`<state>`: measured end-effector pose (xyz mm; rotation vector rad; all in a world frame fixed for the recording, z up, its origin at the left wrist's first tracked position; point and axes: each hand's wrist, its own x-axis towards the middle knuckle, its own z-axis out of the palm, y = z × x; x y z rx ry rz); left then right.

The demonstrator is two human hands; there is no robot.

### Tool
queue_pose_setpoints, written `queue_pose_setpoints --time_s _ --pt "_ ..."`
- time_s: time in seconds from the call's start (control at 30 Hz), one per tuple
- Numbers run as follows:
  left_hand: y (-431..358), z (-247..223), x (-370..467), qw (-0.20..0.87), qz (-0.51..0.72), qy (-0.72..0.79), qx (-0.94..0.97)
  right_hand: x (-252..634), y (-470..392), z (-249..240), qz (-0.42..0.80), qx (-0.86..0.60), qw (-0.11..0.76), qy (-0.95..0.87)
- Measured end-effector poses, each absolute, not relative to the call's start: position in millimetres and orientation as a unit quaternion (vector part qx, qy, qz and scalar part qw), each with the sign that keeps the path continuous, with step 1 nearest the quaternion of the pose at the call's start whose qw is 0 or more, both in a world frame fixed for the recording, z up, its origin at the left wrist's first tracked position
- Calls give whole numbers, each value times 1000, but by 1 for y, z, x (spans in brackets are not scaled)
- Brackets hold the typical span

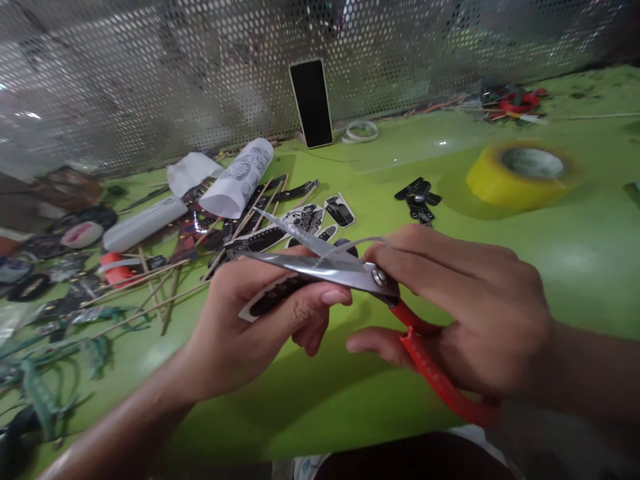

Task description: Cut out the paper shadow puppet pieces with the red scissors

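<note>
The black-and-white cutout (pixel 274 295) is pinched between thumb and fingers of the left hand (pixel 250 340), at the open blades of the scissors (pixel 350 275); the right hand (pixel 493 313) grips their red handles (pixel 435 377); beyond, a yellow tape roll (pixel 495 183) lies on the green table (pixel 280 417).

Cutout (pixel 274 294) — partly hidden, forearms (pixel 593 363) — cropped

The right hand (pixel 493 317) holds spread scissors (pixel 357 273); the left hand (pixel 240 340) grips a black cutout (pixel 276 295) just beside them; yellow tape (pixel 503 181) lies beyond them.
</note>
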<state>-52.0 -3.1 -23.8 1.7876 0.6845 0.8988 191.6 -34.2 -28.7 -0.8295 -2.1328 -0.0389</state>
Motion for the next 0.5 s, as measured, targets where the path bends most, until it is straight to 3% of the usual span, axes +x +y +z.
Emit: queue_pose_setpoints --time_s 0.2,0.4,0.5 --pt "-2 -22 -55 521 355 290 720 193 -40 -17 8 -400 374 -837" --pt "-3 -15 -51 523 338 317 715 196 -33 -11 69 -429 411 -801" --pt "0 -10 -48 500 321 323 737 196 -27 -11 164 -445 425 -771"
